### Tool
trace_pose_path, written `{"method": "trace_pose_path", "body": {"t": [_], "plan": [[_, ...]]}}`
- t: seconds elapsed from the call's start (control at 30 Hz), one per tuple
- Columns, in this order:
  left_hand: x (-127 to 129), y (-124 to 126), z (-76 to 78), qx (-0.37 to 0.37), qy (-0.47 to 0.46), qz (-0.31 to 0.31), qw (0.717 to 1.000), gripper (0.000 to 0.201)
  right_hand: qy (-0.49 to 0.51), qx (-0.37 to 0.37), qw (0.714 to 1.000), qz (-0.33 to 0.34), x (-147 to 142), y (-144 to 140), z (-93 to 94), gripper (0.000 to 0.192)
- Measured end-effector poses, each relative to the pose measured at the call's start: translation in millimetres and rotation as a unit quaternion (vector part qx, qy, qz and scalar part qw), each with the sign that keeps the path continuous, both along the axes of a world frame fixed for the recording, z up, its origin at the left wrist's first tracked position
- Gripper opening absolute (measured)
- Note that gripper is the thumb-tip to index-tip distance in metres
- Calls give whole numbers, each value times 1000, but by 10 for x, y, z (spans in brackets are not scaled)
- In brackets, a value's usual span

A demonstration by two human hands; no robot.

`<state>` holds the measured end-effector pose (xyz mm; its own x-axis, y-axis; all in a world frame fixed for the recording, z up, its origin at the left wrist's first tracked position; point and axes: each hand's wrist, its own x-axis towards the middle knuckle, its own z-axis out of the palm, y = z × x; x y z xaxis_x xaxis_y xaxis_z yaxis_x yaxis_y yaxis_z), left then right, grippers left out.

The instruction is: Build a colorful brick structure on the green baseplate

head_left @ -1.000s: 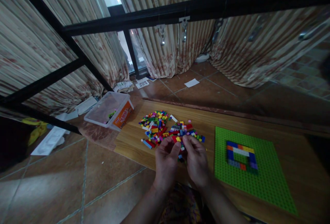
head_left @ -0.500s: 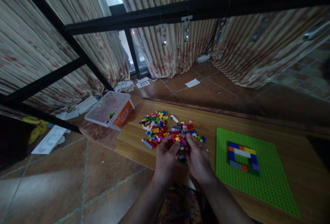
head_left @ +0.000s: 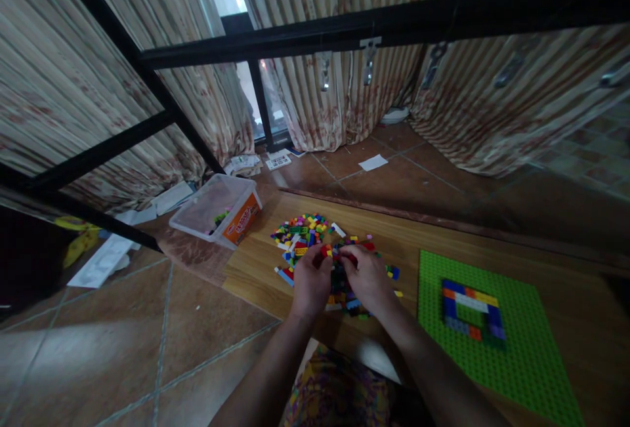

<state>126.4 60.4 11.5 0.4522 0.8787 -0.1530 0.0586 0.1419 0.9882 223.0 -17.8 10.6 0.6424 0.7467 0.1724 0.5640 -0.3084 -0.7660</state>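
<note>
Both hands are over a heap of small colourful toy building bricks (head_left: 302, 225) on the wooden table. My left hand (head_left: 312, 286) is closed, with red and yellow bricks (head_left: 327, 252) showing at its fingertips. Close beside it, my right hand (head_left: 368, 277) has its fingers curled round a red brick (head_left: 351, 258), partly hidden by the fingers. To the right lies a green baseplate (head_left: 531, 322). On it stands a rectangular ring of bricks (head_left: 449, 305) in blue, orange, white, yellow, grey and purple, with an open middle.
A clear plastic box (head_left: 197, 207) with an orange label and a few bricks inside stands at the table's left end. A black metal rail (head_left: 305, 37) crosses above, before striped curtains (head_left: 339, 105). Papers (head_left: 373, 162) lie on the tiled floor.
My hands have moved slightly apart and farther over the heap, uncovering bricks near the table's front edge. The whole view has shifted a little.
</note>
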Motion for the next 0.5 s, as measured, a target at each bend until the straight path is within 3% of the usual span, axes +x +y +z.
{"method": "trace_pose_path", "body": {"t": [0.17,0.33,0.5], "plan": [[33,46,-32,28,16,-10,999,31,-34,-19,999,25,-2,-24,19,23],[42,61,36,61,47,-6,997,25,-5,-5,1000,27,5,-84,57,23],[23,49,95,47,23,-1,999,22,23,19,1000,6,-21,-100,108,24]]}}
